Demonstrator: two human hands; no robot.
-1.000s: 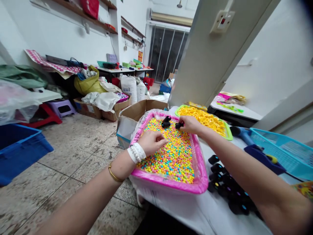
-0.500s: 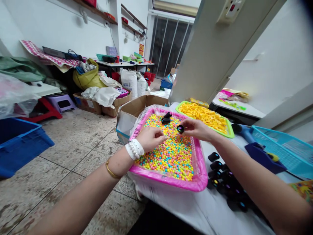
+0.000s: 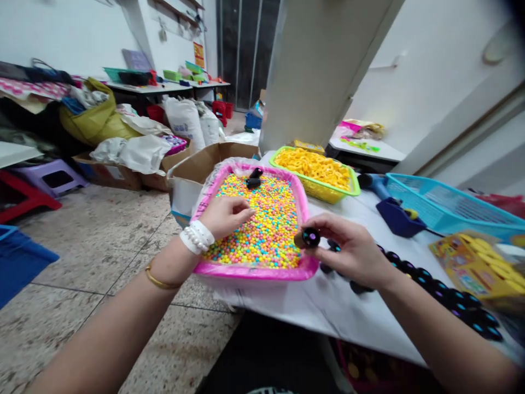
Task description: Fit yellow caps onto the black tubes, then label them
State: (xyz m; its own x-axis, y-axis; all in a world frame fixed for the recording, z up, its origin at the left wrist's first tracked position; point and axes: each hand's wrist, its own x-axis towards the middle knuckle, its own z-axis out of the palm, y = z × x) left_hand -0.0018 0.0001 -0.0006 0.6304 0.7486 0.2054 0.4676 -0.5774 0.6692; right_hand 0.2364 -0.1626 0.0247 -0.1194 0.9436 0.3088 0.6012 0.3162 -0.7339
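Over the near right rim of a pink basket, a person's right hand clamps thumb and fingers on a black tube. The left hand hovers above multicoloured beads, thumb and forefinger apart, its other fingers apparently curled from view. Two more tubes lie at the far end; others crowd the white table at right.

White wristband, white beads, gold bangle
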